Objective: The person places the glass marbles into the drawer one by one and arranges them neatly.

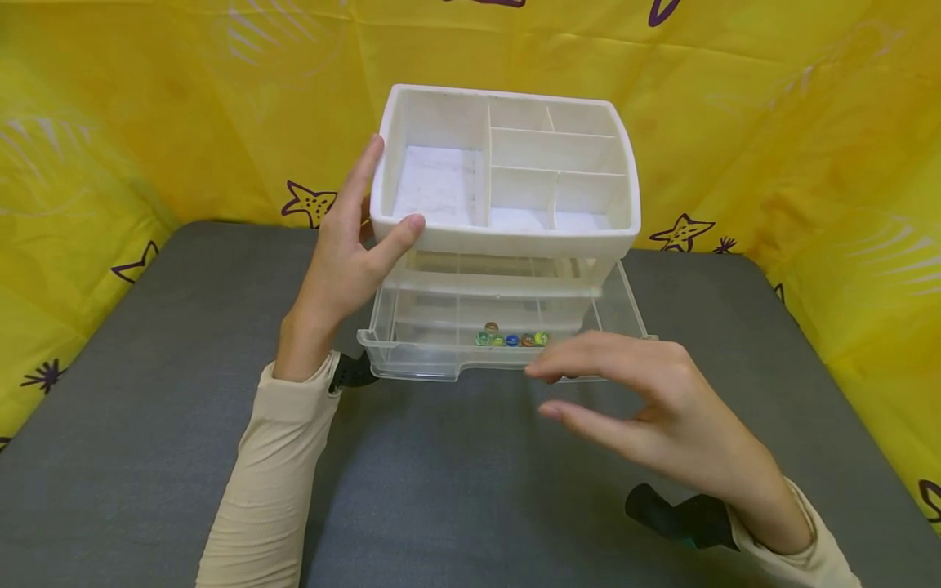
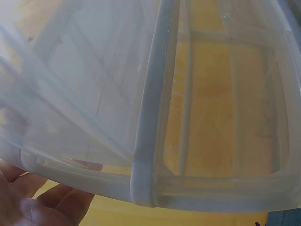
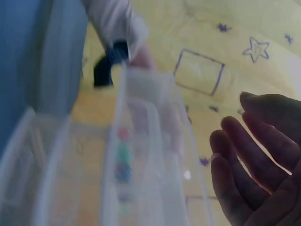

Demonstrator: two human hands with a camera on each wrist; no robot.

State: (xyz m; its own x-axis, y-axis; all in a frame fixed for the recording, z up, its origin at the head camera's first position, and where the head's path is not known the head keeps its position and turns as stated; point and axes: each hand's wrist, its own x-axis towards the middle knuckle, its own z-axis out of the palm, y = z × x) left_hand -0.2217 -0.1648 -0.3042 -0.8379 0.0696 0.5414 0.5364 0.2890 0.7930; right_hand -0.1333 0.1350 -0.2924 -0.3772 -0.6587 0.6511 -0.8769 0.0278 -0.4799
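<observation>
A white plastic drawer organizer [image 1: 507,242] with a compartmented top stands toward the back of the table. My left hand [image 1: 344,257] grips its left side, thumb over the front rim and fingers along the side wall. Below the top, a clear drawer [image 1: 415,361] is pulled out toward me. Several colored glass marbles [image 1: 512,340] lie in it along the front wall. My right hand [image 1: 662,408] hovers by the drawer's front right, thumb and fingers apart with nothing between them. In the right wrist view its relaxed fingers [image 3: 230,181] are clear of the drawer wall.
A dark grey cloth [image 1: 456,490] covers the table. Yellow fabric [image 1: 220,106] with purple sea-star drawings hangs behind and at both sides. The organizer's top has one large compartment [image 1: 439,184] at left and several small ones at right.
</observation>
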